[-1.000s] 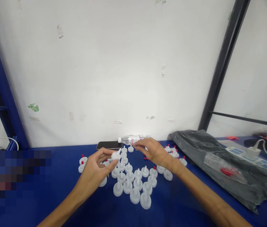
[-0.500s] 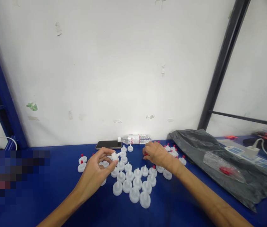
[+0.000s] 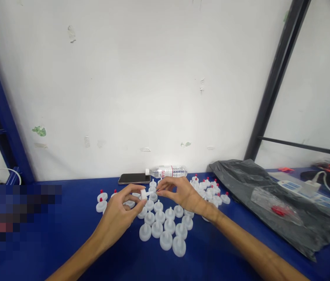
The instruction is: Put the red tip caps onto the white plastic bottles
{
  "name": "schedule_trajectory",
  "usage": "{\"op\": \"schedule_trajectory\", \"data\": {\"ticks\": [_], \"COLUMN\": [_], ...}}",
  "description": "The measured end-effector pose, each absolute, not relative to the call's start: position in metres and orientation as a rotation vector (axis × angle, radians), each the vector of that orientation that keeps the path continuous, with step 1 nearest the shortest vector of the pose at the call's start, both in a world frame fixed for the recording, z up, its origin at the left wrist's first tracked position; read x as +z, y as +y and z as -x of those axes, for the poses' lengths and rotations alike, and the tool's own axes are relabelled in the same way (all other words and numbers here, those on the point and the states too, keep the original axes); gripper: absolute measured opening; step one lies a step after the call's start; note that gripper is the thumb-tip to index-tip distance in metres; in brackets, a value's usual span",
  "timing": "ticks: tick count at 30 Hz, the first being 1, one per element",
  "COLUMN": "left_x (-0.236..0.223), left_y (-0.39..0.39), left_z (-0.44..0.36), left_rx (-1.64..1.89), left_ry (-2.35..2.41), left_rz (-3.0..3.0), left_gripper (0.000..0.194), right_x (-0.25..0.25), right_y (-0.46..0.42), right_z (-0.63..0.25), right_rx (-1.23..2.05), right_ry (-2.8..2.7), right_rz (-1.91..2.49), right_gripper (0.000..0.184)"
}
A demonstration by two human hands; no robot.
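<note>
Cap (image 3: 143, 194) sits pinched by its base between left hand (image 3: 116, 212)'s thumb and fingers, leaving nozzle free toward right hand (image 3: 182, 194); right fingertips nearly closed, contents can't tell.

Between our hands and nearer us, the blue worktop (image 3: 212, 249) bears white nozzle caps (image 3: 166, 240); red-tipped ones (image 3: 225, 198) stand beyond our right hand (image 3: 182, 192). Farther off lie a phone (image 3: 134, 178) and a bottle (image 3: 167, 171).
</note>
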State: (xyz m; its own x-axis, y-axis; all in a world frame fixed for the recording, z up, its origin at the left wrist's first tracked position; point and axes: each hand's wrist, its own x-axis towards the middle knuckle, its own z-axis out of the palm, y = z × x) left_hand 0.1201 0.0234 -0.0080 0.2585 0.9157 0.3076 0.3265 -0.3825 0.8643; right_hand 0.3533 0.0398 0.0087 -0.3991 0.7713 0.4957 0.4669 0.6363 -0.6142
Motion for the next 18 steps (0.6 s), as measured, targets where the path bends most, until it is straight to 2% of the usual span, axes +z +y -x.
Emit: {"op": "schedule_trajectory", "data": {"ticks": [9, 12, 18], "left_x": [-0.011, -0.007, -0.003], "left_y": [0.025, 0.025, 0.021], "left_z": [-0.122, -0.122, -0.121], "left_rx": [1.107, 1.085, 1.025], "left_ry": [1.008, 0.976, 0.948], "left_rz": [-1.757, -1.715, -1.571], "left_gripper": [0.045, 0.051, 0.06], "right_x": [0.006, 0.006, 0.0], "right_y": [0.035, 0.032, 0.021], "right_z": [-0.343, -0.34, -0.33], "right_rx": [0.529, 0.502, 0.111], "right_ry": [-1.966, -1.947, -1.999], "right_rz": [0.941, 0.929, 0.778], "right_gripper": [0.012, 0.017, 0.015]}}
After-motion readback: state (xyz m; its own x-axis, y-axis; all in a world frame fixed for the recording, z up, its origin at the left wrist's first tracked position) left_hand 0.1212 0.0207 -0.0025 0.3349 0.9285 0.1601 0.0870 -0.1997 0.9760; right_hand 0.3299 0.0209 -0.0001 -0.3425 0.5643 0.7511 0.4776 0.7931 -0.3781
